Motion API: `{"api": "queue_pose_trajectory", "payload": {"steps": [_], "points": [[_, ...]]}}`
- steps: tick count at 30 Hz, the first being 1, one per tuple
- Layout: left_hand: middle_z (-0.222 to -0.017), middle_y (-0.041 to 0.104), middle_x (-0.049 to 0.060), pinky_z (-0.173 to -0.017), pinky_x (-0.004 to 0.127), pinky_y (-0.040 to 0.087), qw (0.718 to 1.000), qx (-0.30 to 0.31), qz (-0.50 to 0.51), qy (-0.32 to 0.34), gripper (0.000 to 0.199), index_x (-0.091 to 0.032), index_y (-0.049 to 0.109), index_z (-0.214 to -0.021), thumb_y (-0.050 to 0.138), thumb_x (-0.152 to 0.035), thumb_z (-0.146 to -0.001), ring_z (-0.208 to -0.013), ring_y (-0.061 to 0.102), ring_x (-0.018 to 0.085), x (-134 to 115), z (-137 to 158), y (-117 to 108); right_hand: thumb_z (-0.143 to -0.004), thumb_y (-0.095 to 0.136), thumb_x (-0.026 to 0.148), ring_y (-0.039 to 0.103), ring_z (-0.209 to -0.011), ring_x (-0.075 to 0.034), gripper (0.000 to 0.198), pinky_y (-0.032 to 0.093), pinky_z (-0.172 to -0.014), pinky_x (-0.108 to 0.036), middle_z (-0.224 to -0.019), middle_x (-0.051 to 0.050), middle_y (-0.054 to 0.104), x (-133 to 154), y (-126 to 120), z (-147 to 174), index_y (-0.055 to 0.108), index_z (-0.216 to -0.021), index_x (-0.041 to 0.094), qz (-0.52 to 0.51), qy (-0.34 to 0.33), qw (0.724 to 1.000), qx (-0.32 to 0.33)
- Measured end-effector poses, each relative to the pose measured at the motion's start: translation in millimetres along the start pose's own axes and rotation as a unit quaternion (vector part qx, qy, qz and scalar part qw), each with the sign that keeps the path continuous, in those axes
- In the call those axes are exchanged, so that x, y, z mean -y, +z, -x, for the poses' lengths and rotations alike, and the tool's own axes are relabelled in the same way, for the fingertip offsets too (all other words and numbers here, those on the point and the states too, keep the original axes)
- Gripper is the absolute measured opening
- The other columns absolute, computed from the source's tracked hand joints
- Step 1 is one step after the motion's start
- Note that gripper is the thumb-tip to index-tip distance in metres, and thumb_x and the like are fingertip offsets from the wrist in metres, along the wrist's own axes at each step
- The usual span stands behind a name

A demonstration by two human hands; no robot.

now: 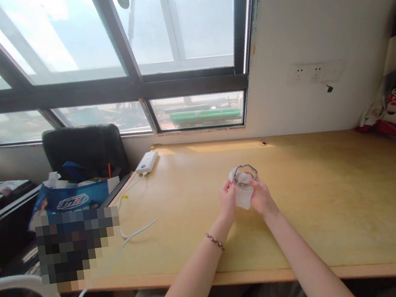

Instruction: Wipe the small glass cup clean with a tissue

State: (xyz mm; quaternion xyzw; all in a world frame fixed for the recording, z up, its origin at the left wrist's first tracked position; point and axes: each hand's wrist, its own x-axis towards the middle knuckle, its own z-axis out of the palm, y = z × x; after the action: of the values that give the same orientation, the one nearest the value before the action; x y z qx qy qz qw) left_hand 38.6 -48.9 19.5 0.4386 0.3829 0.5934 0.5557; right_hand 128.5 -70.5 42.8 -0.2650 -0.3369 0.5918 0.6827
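I have the left hand (228,197) and right hand (263,199) closed on a metallic ring (245,165) and a white cloth-like sheet (243,198), both held between them above the wooden table (185,194). I judge handling to be under way: ring and sheet are together, neither is set down; the remainder cannot be determined. Left of the hands, well apart, a blue bag (76,196) contains white items (54,179) and a slim red object (109,170).

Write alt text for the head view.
A person's left hand and right hand hold a silvery ring-shaped object and a white sheet over a yellow-brown table. A white device lies near its far-left corner; a blue bag sits left of the table.
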Motion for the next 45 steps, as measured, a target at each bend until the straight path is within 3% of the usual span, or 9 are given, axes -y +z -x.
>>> {"api": "queue_pose_trajectory", "payload": {"steps": [4, 7, 11, 16, 23, 29, 34, 42, 45], "points": [[-0.106, 0.052, 0.008, -0.081, 0.034, 0.038, 0.968, -0.117, -0.173, 0.142, 0.039, -0.019, 0.052, -0.103, 0.057, -0.018, -0.065, -0.099, 0.046, 0.022, -12, 11, 0, -0.066, 0.057, 0.023, 0.055, -0.092, -0.02, 0.034, 0.041, -0.082, -0.034, -0.1, -0.004, 0.06, 5, 0, 1, 0.053, -0.1, 0.02, 0.002, -0.01, 1.0, -0.009], [-0.102, 0.051, 0.008, -0.079, 0.031, 0.039, 0.969, -0.105, -0.146, 0.168, 0.029, -0.02, 0.054, -0.096, 0.056, -0.02, -0.068, -0.095, 0.048, 0.02, -19, 17, 2, -0.066, 0.056, 0.02, 0.054, -0.092, -0.02, 0.036, 0.042, -0.08, -0.034, -0.101, -0.003, 0.059, 6, 2, 2, 0.052, -0.102, 0.022, 0.029, -0.03, 0.999, -0.003], [-0.083, 0.057, 0.005, -0.059, 0.024, 0.044, 0.999, 0.01, 0.006, 0.035, 0.029, -0.019, 0.05, -0.096, 0.055, -0.031, -0.07, -0.062, 0.056, 0.012, -14, 11, 5, -0.066, 0.054, 0.022, 0.054, -0.093, -0.022, 0.035, 0.043, -0.08, -0.039, -0.102, -0.006, 0.059, 6, 0, 1, 0.053, -0.101, 0.019, 0.063, -0.049, 0.997, -0.007], [-0.078, 0.061, 0.007, -0.059, 0.026, 0.047, 0.974, 0.105, 0.15, -0.131, 0.032, -0.013, 0.051, -0.091, 0.058, -0.034, -0.068, -0.058, 0.06, 0.013, -10, 2, 5, -0.063, 0.058, 0.021, 0.056, -0.091, -0.023, 0.031, 0.043, -0.079, -0.038, -0.095, -0.007, 0.061, 2, -4, -1, 0.055, -0.093, 0.017, 0.07, -0.025, 0.997, -0.008], [-0.088, 0.062, 0.011, -0.072, 0.033, 0.047, 0.963, 0.082, 0.216, -0.138, 0.03, -0.013, 0.046, -0.08, 0.066, -0.027, -0.063, -0.069, 0.062, 0.018, -13, 5, 2, -0.065, 0.06, 0.028, 0.058, -0.085, -0.018, 0.031, 0.043, -0.08, -0.036, -0.093, -0.004, 0.062, -4, -18, -11, 0.054, -0.095, 0.018, 0.023, -0.036, 0.997, -0.064], [-0.074, 0.062, 0.006, -0.05, 0.024, 0.047, 0.98, 0.041, 0.132, -0.146, 0.037, -0.016, 0.038, -0.074, 0.066, -0.034, -0.06, -0.05, 0.06, 0.013, -7, 2, 0, -0.077, 0.041, 0.043, 0.051, -0.1, -0.019, 0.037, 0.037, -0.086, -0.037, -0.105, -0.005, 0.059, -5, -24, -15, 0.056, -0.1, 0.018, 0.029, -0.066, 0.991, -0.11], [-0.039, 0.037, -0.011, -0.026, 0.013, 0.015, 0.99, 0.012, 0.088, -0.109, 0.034, -0.017, 0.038, -0.063, 0.062, -0.041, -0.062, -0.022, 0.027, 0.0, -13, 0, -1, -0.078, 0.037, 0.039, 0.044, -0.109, -0.018, 0.038, 0.031, -0.092, -0.034, -0.109, -0.004, 0.056, -7, -14, -7, 0.057, -0.101, 0.018, 0.105, -0.073, 0.99, -0.054], [-0.035, 0.034, -0.008, -0.029, 0.018, 0.008, 0.937, 0.133, 0.145, -0.29, 0.029, -0.015, 0.046, -0.058, 0.055, -0.042, -0.066, -0.024, 0.018, 0.0, -14, 3, -3, -0.071, 0.042, 0.033, 0.058, -0.084, -0.021, 0.031, 0.044, -0.075, -0.034, -0.086, -0.005, 0.065, -7, -21, -11, 0.063, -0.086, 0.015, 0.063, -0.028, 0.994, -0.085], [-0.034, 0.034, -0.008, -0.029, 0.017, 0.012, 0.938, 0.103, 0.17, -0.283, 0.031, -0.015, 0.046, -0.057, 0.056, -0.043, -0.065, -0.025, 0.02, 0.001, -9, 2, -3, -0.071, 0.041, 0.032, 0.058, -0.083, -0.02, 0.031, 0.044, -0.074, -0.034, -0.084, -0.005, 0.065, -8, -22, -12, 0.063, -0.086, 0.015, 0.047, -0.028, 0.995, -0.081]]}}
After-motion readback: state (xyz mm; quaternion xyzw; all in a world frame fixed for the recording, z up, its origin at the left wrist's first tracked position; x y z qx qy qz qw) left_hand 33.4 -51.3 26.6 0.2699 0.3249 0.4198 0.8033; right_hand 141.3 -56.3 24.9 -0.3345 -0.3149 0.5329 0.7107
